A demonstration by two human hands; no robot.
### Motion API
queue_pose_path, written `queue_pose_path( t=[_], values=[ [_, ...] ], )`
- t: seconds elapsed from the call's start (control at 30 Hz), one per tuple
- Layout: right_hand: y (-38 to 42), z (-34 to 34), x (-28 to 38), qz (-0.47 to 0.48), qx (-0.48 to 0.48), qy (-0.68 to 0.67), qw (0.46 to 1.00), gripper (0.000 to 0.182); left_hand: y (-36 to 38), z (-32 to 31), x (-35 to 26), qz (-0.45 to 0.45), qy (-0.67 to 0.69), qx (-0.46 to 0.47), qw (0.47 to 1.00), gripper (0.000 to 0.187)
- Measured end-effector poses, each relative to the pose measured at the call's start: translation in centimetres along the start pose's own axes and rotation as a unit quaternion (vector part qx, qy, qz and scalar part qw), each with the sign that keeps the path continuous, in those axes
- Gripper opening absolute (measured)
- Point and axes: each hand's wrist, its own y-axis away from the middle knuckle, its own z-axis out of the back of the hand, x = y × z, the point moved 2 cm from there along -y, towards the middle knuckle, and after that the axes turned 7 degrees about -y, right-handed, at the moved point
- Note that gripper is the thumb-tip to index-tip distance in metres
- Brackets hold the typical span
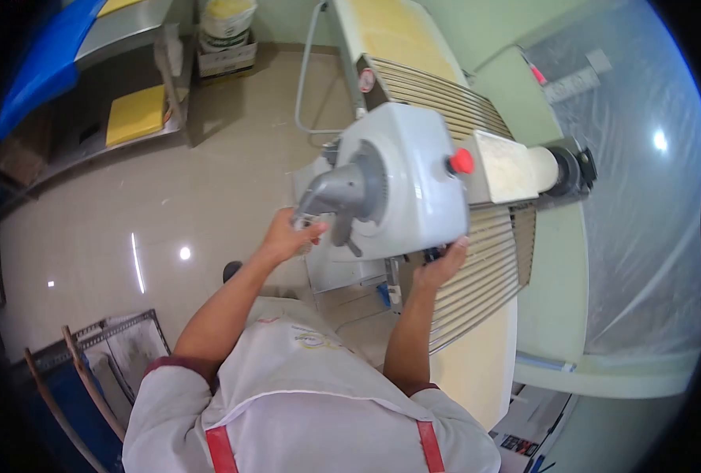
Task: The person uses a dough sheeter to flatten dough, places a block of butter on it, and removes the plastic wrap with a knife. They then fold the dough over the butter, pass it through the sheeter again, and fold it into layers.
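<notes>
A dough sheeter with a white housing (425, 177) stands in front of me, with a red push button (461, 161) on its right side. From the housing's left face a grey lever (339, 191) reaches out toward me. My left hand (286, 238) is closed at the lever's lower end, its fingers curled there. At the housing's lower right edge is my right hand (440, 268), closed at a small black part (432, 255) mostly covered by the fingers and the housing. What exactly that part is cannot be made out.
Metal bar guards (477, 272) lie over the sheeter's pale conveyor belt (477, 359). A white tray (502, 167) sits beyond the housing. A steel shelf at left holds a yellow slab (136, 115). Wooden poles (90, 382) and a rack stand at lower left, and plastic sheeting (646, 197) hangs at right.
</notes>
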Motion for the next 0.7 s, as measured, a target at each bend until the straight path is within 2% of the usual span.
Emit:
queue_pose_path(
  t=[0.1,0.13,0.2,0.3,0.4,0.47,0.57,0.6,0.7],
  values=[
    [0.7,-2.0,1.1,-0.005,-0.083,-0.012,0.996,0.049,0.2,-0.1,-1.3,0.021,-0.017,-0.002,1.000,0.034],
    [0.6,-1.8,1.0,-0.010,-0.064,-0.011,0.998,0.055,0.3,0.0,-1.6,0.032,-0.033,0.001,0.999,0.034],
    [0.7,-2.4,1.6,-0.002,-0.051,-0.010,0.999,0.054,0.3,0.3,-2.1,0.053,-0.068,0.011,0.996,0.034],
    [0.8,-2.6,1.7,-0.011,-0.048,-0.013,0.999,0.056,-0.6,0.8,-1.5,-0.051,-0.123,-0.011,0.991,0.032],
    [1.0,-2.7,1.7,-0.006,-0.062,-0.012,0.998,0.056,-1.8,2.1,-1.8,-0.129,-0.126,0.032,0.983,0.033],
    [1.0,-2.4,1.5,0.003,-0.064,0.004,0.998,0.056,-1.6,2.1,-2.3,-0.135,-0.127,0.018,0.983,0.033],
    [0.3,-1.8,1.4,0.055,-0.006,0.097,0.994,0.056,-1.6,1.8,-2.0,-0.148,-0.110,0.011,0.983,0.033],
    [0.8,-3.1,2.7,0.159,0.012,0.192,0.968,0.054,-1.6,1.7,-1.8,-0.152,-0.100,0.010,0.983,0.033],
    [1.5,-5.2,4.5,0.337,0.051,0.313,0.886,0.056,-1.8,1.7,-1.2,-0.075,-0.119,0.031,0.990,0.039]
  ],
)
